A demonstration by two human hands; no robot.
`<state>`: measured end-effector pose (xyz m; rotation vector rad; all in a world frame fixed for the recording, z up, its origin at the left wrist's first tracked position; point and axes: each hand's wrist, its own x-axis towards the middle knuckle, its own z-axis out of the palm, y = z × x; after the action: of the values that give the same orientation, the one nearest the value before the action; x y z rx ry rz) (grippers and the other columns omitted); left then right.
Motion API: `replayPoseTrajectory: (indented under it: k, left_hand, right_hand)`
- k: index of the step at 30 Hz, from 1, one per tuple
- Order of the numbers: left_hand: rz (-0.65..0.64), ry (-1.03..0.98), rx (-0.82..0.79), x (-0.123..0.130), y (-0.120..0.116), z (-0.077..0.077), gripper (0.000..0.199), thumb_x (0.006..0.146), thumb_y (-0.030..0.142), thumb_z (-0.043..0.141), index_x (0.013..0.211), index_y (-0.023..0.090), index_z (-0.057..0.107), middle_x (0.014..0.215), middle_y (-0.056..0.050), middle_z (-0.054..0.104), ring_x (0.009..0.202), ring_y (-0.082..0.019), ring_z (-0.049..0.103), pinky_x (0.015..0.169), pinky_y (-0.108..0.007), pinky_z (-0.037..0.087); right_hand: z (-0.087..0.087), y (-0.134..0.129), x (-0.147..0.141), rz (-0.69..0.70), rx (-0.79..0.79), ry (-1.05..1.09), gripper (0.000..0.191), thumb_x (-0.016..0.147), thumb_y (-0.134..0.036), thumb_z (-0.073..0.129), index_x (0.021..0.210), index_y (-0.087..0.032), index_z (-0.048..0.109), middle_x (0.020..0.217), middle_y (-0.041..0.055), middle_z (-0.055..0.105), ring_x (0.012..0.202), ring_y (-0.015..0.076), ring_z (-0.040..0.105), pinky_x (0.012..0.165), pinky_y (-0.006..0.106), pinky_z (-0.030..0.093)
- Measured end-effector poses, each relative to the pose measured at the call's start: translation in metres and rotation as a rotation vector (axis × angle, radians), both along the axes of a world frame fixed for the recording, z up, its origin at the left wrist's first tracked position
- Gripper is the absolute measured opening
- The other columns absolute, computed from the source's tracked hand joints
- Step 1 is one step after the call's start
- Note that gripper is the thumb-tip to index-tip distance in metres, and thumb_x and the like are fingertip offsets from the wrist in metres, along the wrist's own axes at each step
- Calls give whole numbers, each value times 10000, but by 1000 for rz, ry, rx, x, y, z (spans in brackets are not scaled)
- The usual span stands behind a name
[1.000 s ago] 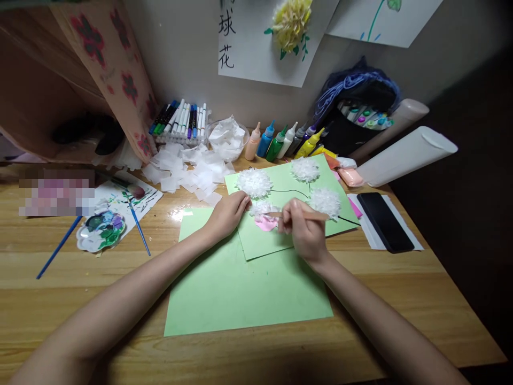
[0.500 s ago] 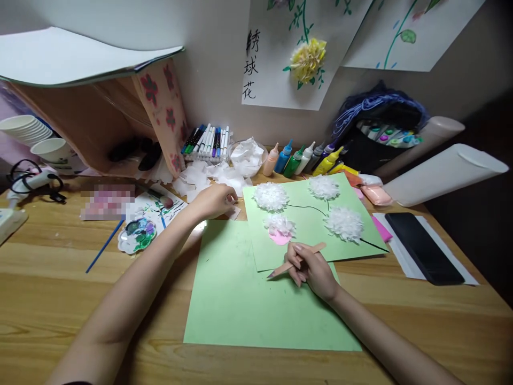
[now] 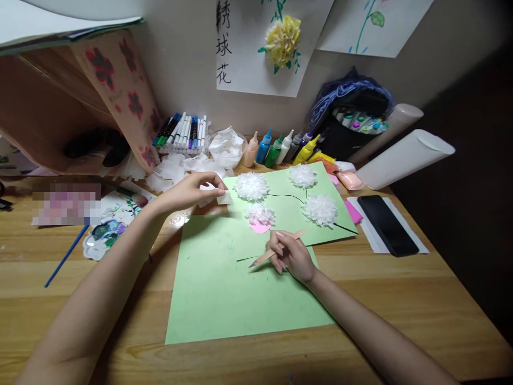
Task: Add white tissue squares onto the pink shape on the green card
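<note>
My left hand (image 3: 196,187) pinches a small piece of white tissue paper (image 3: 225,198) between thumb and fingers, just left of the upper green sheet (image 3: 288,219). Fluffy white paper flowers (image 3: 251,186) sit on that sheet, joined by thin black lines. The lowest left flower (image 3: 260,215) has a pink round base (image 3: 259,226) partly bare. My right hand (image 3: 289,254) is closed around a flat wooden stick (image 3: 262,259) with a dark pointed tip, slanting over the sheets. Beneath lies a larger green sheet (image 3: 224,294) with small dark marks.
Behind my left hand lie loose white tissue pieces (image 3: 170,171) and a bowl of tissue (image 3: 227,148). Markers (image 3: 186,131) and paint bottles (image 3: 273,151) line the wall. At left are a paint palette (image 3: 105,238) and blue brush (image 3: 66,256); at right, a phone (image 3: 387,224) and white bottle (image 3: 406,158).
My view has swung to the right. My left hand has come off the table by the tissue pieces, and a piece of tissue paper now shows in its fingers. The right hand keeps its hold.
</note>
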<state>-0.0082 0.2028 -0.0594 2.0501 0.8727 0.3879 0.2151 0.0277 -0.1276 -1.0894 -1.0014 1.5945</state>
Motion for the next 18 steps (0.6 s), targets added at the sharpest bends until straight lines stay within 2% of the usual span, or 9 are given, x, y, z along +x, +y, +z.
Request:
replayPoseTrajectory:
  k: [3, 5, 8, 11, 14, 18]
  left_hand:
    - [-74, -114, -197, 13, -13, 5, 202, 810, 388, 604, 817, 186, 603, 833, -24, 666, 742, -138, 601, 701, -279, 476]
    - [-137, -99, -262, 26, -27, 3, 184, 813, 366, 603, 798, 182, 588, 769, -12, 647, 691, -127, 585, 656, -267, 467]
    - [-224, -19, -188, 44, -49, -5, 151, 824, 333, 589, 807, 183, 601, 818, -20, 652, 737, -133, 580, 673, -266, 454]
    - [-254, 61, -55, 56, -69, -14, 138, 873, 312, 512, 866, 194, 583, 838, -21, 640, 729, -137, 556, 663, -276, 430]
    - [-269, 107, 36, 62, -82, -17, 130, 903, 295, 446, 901, 201, 535, 850, -25, 627, 701, -138, 530, 630, -277, 398]
    - [-303, 113, 75, 66, -91, -18, 99, 894, 259, 429, 860, 201, 501, 802, -16, 607, 667, -134, 504, 604, -268, 366]
  right_hand:
    - [1, -2, 1, -109, 83, -54, 438, 887, -531, 395, 580, -219, 401, 391, -68, 364, 330, 103, 390, 380, 231, 253]
    - [2, -4, 3, -278, 189, -127, 442, 901, -506, 385, 563, -220, 397, 411, -58, 359, 343, 103, 376, 382, 239, 256]
    - [2, -6, 10, -548, 377, -216, 433, 910, -467, 388, 551, -224, 397, 439, -50, 337, 364, 113, 380, 394, 255, 255]
    - [3, -6, 18, -673, 524, -299, 425, 913, -439, 390, 545, -227, 411, 435, -46, 329, 367, 123, 375, 420, 278, 275]
    - [3, -6, 26, -657, 642, -398, 443, 929, -409, 380, 530, -220, 416, 445, -34, 370, 376, 119, 384, 447, 293, 297]
    - [4, -4, 33, -421, 698, -622, 427, 962, -320, 356, 564, -209, 461, 494, -18, 452, 446, 120, 431, 490, 288, 343]
